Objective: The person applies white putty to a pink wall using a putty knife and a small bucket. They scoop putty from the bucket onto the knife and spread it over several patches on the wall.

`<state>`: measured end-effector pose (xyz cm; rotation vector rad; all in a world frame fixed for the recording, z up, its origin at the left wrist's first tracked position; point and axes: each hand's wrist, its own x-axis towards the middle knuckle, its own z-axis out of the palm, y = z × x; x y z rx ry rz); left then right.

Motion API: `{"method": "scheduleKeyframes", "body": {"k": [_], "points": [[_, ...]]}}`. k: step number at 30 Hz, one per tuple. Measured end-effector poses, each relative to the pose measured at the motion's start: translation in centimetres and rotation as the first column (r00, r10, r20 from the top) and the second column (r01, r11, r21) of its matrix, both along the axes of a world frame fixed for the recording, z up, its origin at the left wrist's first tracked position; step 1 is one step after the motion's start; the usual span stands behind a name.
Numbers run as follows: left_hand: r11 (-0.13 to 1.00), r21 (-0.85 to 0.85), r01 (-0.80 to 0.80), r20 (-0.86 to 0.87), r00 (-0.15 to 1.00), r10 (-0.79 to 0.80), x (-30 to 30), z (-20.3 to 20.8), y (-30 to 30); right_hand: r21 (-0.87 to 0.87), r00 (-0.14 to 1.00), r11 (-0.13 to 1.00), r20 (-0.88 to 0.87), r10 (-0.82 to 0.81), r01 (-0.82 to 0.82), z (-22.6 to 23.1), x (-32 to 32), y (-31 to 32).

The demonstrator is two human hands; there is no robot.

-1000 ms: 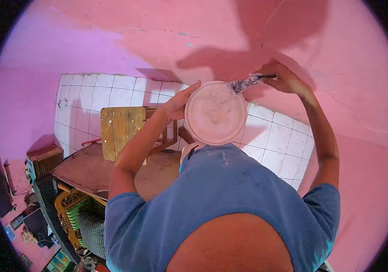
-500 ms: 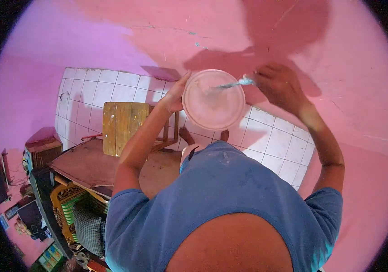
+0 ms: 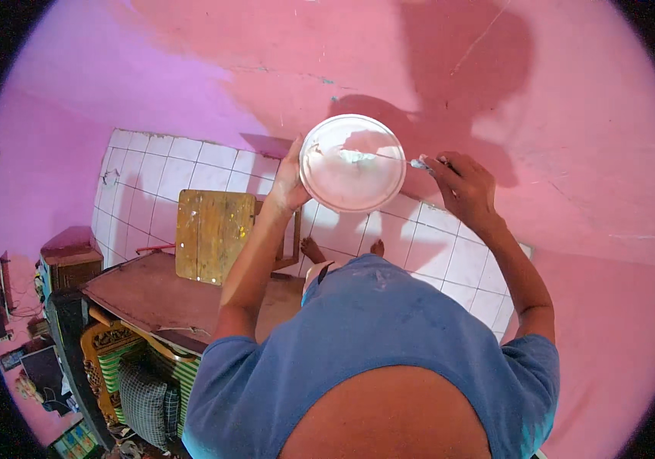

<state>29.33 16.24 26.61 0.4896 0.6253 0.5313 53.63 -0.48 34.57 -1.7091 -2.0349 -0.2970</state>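
Observation:
A round white lid (image 3: 352, 187) with a raised rim is held up in front of the wall, its inside facing me. My left hand (image 3: 290, 180) grips its left edge, the fingers partly hidden behind it. White paste (image 3: 356, 156) lies in a small heap on the lid's upper half. In my right hand (image 3: 465, 187), closed at the lid's right, is a thin putty knife (image 3: 417, 164) with a pale, smeared handle. Its narrow blade reaches leftward over the lid to the paste.
The pink wall (image 3: 572, 138) rises close ahead, with cracks and small chipped spots. A wooden stool (image 3: 212, 233) with paint specks stands on white floor tiles (image 3: 212, 153) at left. Behind it are a brown tabletop (image 3: 147, 287) and a carved chair with a checked cushion (image 3: 142, 402).
My right hand has moved down and slightly left, and the putty knife's blade now shows nearly edge-on. The lid has shifted a little left and looks brighter, with the paste heap visible.

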Motion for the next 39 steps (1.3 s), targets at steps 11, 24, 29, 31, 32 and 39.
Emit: {"method": "scheduleKeyframes", "body": {"k": [11, 24, 29, 31, 32, 39], "points": [[0.964, -0.208, 0.168, 0.762, 0.645, 0.052, -1.1, -2.1, 0.8, 0.13, 0.997, 0.991, -0.079, -0.002, 0.013, -0.2, -0.6, 1.2], [0.973, -0.134, -0.188, 0.396, 0.89, 0.226, 0.4, 0.0, -2.6, 0.003, 0.997, 0.997, -0.009, -0.08, 0.08, 1.1, 0.6, 1.0], [0.992, 0.082, -0.1, 0.749, 0.662, 0.005, 1.6, -0.9, -2.8, 0.062, 0.987, 0.993, -0.131, -0.089, 0.098, 1.6, 0.9, 0.5], [0.996, 0.051, -0.078, 0.766, 0.642, 0.011, 1.7, -0.9, -2.8, -0.021, 0.968, 0.994, -0.226, -0.111, 0.109, 2.5, 1.4, 0.3], [0.998, -0.063, 0.001, 0.794, 0.607, 0.049, 1.9, -0.9, -2.7, -0.108, 0.939, 0.988, -0.314, -0.142, 0.114, 3.0, 1.7, 0.3], [0.895, 0.291, -0.338, 0.295, 0.922, 0.251, 2.8, 1.6, -4.1, -0.43, 0.757, 0.903, -0.589, -0.283, 0.003, 3.0, 2.1, 0.7]]}}
